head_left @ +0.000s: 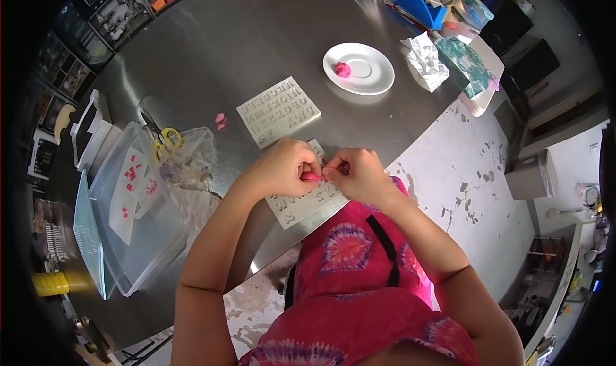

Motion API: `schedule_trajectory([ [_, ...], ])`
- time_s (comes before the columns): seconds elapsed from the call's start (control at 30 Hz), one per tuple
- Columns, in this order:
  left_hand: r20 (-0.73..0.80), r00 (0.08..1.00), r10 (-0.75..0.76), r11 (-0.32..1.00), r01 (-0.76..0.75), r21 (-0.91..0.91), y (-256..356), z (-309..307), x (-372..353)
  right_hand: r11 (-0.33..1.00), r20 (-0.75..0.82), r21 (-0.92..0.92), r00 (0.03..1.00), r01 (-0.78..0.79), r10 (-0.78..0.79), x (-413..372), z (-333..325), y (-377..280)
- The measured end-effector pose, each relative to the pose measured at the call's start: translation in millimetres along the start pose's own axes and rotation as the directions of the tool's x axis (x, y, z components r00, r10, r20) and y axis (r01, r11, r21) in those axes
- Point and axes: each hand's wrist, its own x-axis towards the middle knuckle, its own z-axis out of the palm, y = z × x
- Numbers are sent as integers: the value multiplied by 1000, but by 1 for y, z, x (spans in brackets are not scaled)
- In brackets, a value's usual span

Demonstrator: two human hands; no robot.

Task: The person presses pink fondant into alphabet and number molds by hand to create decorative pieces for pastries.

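Close together over the near letter mould (298, 207), both my hands work at the metal table's front edge. My left hand (285, 167) is closed around a piece of pink dough (310, 176). The fingers of my right hand (359, 175) are pinched at a small pink bit beside it. Just beyond lies a second pale mould (278, 112) with rows of letter hollows. A white plate (375, 71) holds a pink lump (342, 69). Small pink scraps (221, 118) lie left of the far mould.
At the left are a clear plastic box (151, 263) with pink pieces on white sheets, yellow-handled scissors (168, 140) and a crumpled plastic bag (192, 157). Crumpled white paper (426, 62), a blue tape dispenser (416, 5) and a white tray (489, 84) stand at the back right.
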Motion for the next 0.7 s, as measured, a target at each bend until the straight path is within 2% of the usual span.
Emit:
schedule_trajectory([
  [0.13, -8, 1000, -3, 1000, 3, -25, -3, 2, 0, 1000, -11, -17, 1000, 24, -24, -1, 3, 3],
  [0.23, -6, 1000, 3, 999, -3, -36, -3, 1, 0, 994, 7, -49, 995, 95, -95, 1, 1, 3],
  [0.3, -5, 1000, 7, 999, -7, -44, -3, 0, 0, 964, 11, -117, 971, 238, -238, 2, 2, 5],
  [0.4, -1, 1000, 19, 999, -19, -28, -4, 0, 0, 951, 25, -146, 962, 271, -270, 2, 1, 2],
  [0.43, -7, 998, 66, 998, -66, -23, -5, 1, 0, 951, 25, -147, 962, 271, -271, 3, 0, 2],
  [0.5, -17, 993, 117, 993, -117, -20, -7, 1, 0, 999, 62, -26, 997, 41, -39, 5, -2, 2],
  [0.6, -15, 994, 109, 994, -109, -9, -4, 1, 0, 999, 73, -42, 997, 27, -24, 4, -5, -3],
  [0.63, 6, 998, 64, 998, -64, -26, -3, 0, 0, 999, 72, -44, 997, 26, -23, 4, -5, -2],
  [0.7, 26, 1000, 16, 999, -15, -44, -2, -1, 0, 988, 56, -56, 988, 144, -141, 3, -3, -1],
])
